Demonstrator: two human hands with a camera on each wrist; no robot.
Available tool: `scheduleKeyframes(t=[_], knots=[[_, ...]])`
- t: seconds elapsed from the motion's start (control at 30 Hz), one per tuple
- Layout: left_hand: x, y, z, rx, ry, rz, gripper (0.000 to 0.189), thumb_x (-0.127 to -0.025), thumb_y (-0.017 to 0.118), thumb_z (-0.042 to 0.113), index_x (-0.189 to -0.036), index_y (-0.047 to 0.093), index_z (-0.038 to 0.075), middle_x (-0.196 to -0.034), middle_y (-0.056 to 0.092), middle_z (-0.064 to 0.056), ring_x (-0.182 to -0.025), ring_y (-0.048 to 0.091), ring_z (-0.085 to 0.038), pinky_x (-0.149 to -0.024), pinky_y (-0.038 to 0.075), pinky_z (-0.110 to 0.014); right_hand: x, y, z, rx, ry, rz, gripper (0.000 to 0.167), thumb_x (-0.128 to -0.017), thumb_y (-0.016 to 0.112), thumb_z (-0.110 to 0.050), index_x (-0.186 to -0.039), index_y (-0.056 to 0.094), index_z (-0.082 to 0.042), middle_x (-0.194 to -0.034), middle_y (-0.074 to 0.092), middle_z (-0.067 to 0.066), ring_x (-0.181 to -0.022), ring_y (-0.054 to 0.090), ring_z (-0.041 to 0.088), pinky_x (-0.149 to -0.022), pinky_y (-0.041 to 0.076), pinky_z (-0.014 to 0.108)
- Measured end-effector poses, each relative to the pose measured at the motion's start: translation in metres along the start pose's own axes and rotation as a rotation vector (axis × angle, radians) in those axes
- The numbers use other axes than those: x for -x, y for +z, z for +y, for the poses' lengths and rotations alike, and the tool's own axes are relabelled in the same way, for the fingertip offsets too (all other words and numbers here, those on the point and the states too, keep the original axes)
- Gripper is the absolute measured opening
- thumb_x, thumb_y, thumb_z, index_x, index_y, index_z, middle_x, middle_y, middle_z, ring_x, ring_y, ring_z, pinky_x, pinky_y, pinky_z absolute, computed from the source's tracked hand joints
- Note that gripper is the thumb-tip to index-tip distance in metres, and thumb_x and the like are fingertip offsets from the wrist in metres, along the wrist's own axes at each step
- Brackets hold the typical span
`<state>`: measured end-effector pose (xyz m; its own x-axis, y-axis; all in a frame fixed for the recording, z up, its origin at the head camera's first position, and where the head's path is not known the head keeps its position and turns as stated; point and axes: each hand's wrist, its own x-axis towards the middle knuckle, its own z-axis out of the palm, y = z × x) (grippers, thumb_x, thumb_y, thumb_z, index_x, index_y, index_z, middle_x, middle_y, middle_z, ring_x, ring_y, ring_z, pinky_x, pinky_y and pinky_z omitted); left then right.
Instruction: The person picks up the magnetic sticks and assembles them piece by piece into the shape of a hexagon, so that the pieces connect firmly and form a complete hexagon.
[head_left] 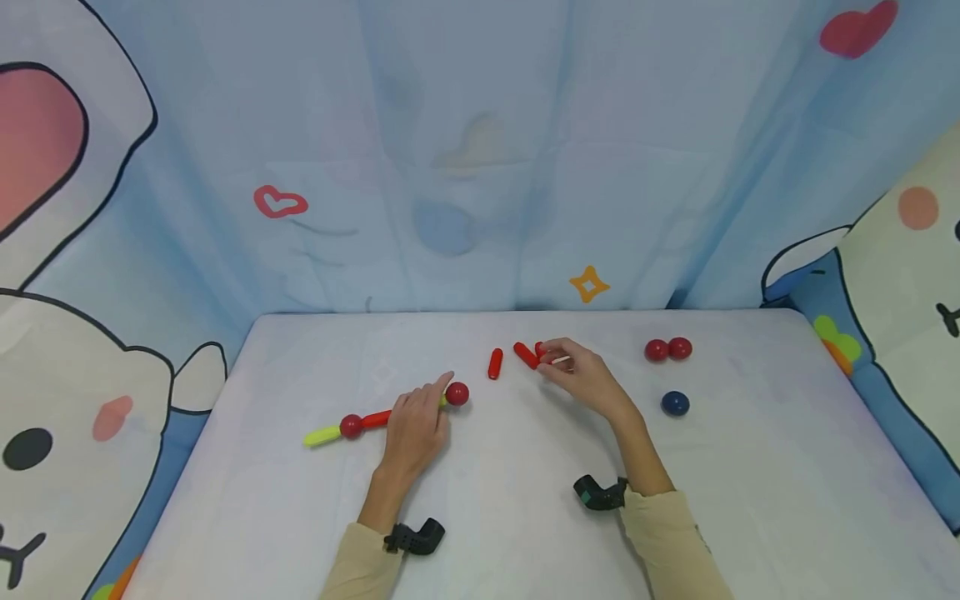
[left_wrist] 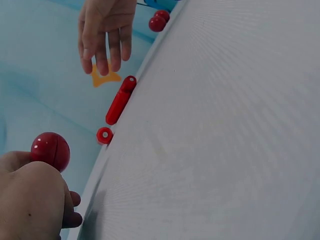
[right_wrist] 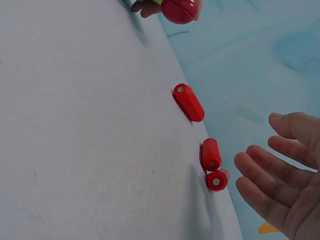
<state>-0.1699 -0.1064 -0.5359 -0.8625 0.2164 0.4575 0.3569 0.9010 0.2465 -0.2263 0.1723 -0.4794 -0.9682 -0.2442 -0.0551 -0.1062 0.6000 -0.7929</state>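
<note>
In the head view, your chain of sticks and balls (head_left: 377,419) slants just left of centre, the fingers of your left hand (head_left: 415,427) curled round it. Your right hand (head_left: 583,382), fingers parted and holding nothing, hovers right of centre by three red sticks (head_left: 495,364). Two red balls (head_left: 656,351) and a blue ball (head_left: 675,404) sit on the table (head_left: 780,492), farther right.

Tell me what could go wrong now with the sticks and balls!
The right hand is close to two red sticks lying side by side, so picking up one might knock the other. The chain pokes out on both sides of the left hand, so bumping an end could perhaps break it apart. The blue ball lies by itself on the table; being round, it might roll if bumped.
</note>
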Motion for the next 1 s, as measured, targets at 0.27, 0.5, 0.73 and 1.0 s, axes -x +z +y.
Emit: scheduleKeyframes(t=[0.27,0.5,0.73,1.0], knots=[[-0.002,-0.001,-0.001,0.014,0.06,0.072,0.049,-0.081,0.074,0.01,-0.128,0.061,0.018,-0.106,0.073,-0.001,-0.093,0.068,-0.016,-0.084,0.056,-0.031,-0.002,0.002,0.004,0.075,-0.044,0.007,0.042,-0.093,0.064,-0.018,-0.129,0.055,0.0,-0.127,0.06,0.019,-0.111,0.062,0.034,-0.09,0.056,0.046],[0.0,0.0,-0.001,-0.018,0.102,0.086,0.043,-0.081,0.071,0.003,-0.12,0.066,0.017,-0.099,0.074,0.0,-0.089,0.067,-0.015,-0.082,0.055,-0.029,-0.003,0.009,0.005,0.184,-0.048,-0.037,0.045,-0.093,0.063,-0.017,-0.133,0.053,-0.001,-0.145,0.045,0.021,-0.132,0.045,0.039,-0.104,0.044,0.054],[0.001,0.001,-0.003,-0.037,0.115,0.086,0.043,-0.079,0.073,0.005,-0.119,0.068,0.019,-0.098,0.074,0.001,-0.092,0.068,-0.016,-0.088,0.054,-0.034,-0.005,0.015,0.008,0.328,-0.003,-0.117,0.055,-0.093,0.063,-0.018,-0.143,0.044,-0.003,-0.156,0.03,0.021,-0.143,0.03,0.041,-0.11,0.036,0.057],[0.002,-0.001,-0.003,-0.03,0.119,0.067,0.043,-0.08,0.07,0.002,-0.118,0.069,0.02,-0.096,0.074,0.001,-0.092,0.068,-0.017,-0.089,0.053,-0.034,-0.002,0.016,0.007,0.343,0.045,-0.032,0.047,-0.094,0.061,-0.015,-0.136,0.051,0.002,-0.143,0.047,0.023,-0.134,0.044,0.04,-0.109,0.039,0.054]])
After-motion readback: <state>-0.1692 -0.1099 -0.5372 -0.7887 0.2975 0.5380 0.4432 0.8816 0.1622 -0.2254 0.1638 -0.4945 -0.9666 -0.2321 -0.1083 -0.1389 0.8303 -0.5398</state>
